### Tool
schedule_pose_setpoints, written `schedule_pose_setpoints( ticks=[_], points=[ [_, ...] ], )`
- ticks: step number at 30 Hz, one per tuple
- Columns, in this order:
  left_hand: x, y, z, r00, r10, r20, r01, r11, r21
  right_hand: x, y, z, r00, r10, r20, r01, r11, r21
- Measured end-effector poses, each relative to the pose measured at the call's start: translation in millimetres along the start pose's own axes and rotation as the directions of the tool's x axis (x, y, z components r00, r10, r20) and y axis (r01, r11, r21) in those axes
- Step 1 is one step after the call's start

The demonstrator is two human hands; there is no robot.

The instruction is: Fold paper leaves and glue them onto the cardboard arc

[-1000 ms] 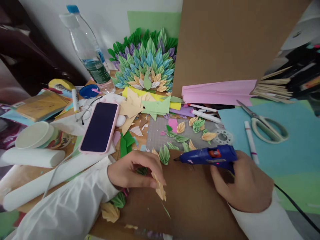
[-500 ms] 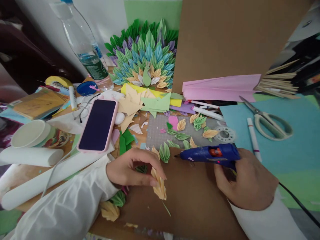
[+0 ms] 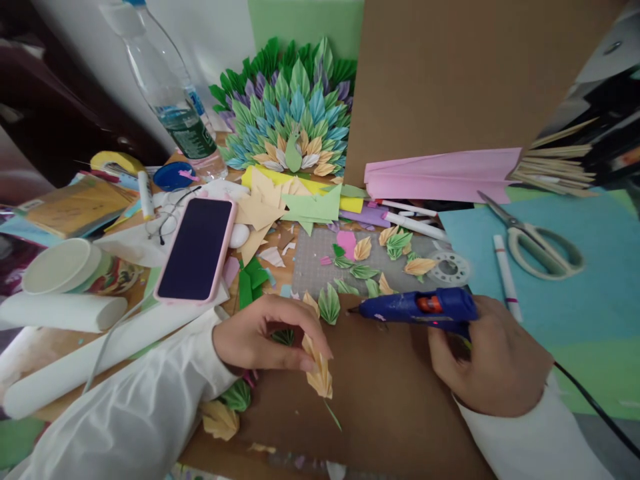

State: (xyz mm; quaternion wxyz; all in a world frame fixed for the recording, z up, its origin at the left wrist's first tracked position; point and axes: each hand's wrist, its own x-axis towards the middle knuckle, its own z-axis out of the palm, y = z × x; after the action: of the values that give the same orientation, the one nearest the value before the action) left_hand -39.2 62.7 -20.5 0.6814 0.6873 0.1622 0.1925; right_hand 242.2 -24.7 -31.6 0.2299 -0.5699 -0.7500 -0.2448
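Between thumb and fingers, my left hand pinches a pleated yellow paper leaf over the brown cardboard. A thin green strip shows just below the leaf's lower tip. My right hand is wrapped round the handle of a blue glue gun, whose nozzle points left. Close to that nozzle, a green pleated paper leaf lies by the cardboard's far edge. More green and yellow leaves lie beneath and beside my left wrist, partly hidden by it.
A paper peacock with a layered leaf tail stands at the back. Left are a phone, a water bottle and white paper rolls. Scissors and a marker lie right, on blue paper. The gun's cord trails right.
Almost nothing differs. My right hand and the glue gun have shifted very slightly left; my left hand holds the yellow leaf in the same place.
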Motion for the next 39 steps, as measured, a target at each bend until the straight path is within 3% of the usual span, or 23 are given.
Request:
schedule_pose_setpoints(
  ticks=[16, 26, 31, 39],
  points=[
    [0.7, 0.3, -0.9, 1.000, 0.021, 0.015, -0.021, 1.000, -0.003, 0.4, -7.9, -1.1, 0.991, 0.116, 0.059, -0.115, 0.993, -0.033],
    [1.3, 1.2, -0.4, 0.998, 0.054, 0.014, -0.054, 0.998, 0.016, -4.1, -3.3, 4.3, 0.997, 0.075, 0.017, -0.075, 0.997, -0.023],
    [1.9, 0.4, 0.3, 0.998, 0.069, 0.002, -0.069, 0.998, -0.004, -8.2, -1.6, 6.0, 0.985, 0.167, -0.031, -0.168, 0.986, -0.021],
    [1.8, 1.4, -0.1, 0.998, 0.061, -0.010, -0.061, 0.998, -0.001, -5.7, 3.4, 4.0, 0.992, 0.119, -0.040, -0.119, 0.993, 0.010]
  ],
)
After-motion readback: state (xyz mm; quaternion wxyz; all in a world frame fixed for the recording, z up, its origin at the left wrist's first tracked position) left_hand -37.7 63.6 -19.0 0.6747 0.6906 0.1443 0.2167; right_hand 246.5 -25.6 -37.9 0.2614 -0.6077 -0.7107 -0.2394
